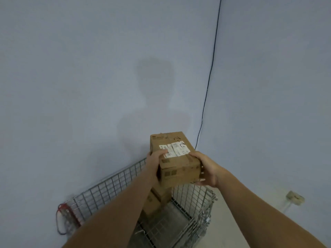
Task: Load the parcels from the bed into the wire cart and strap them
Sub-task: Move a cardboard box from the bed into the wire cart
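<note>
A brown cardboard parcel [176,158] with a white shipping label and black handwriting is held up in the air above the wire cart [111,187]. My left hand [155,161] grips its left side, thumb lying over the label. My right hand [206,170] grips its right side, fingers curled under the bottom edge. Inside the cart, below the held parcel, stand other brown parcels [157,199], partly hidden by my left forearm. The cart's mesh floor [170,224] shows to their right.
The cart stands against a pale blue wall in a room corner. A red strap with cord [69,214] hangs at the cart's left end. A black cable [209,81] runs down the corner. A wall socket [295,198] sits low on the right.
</note>
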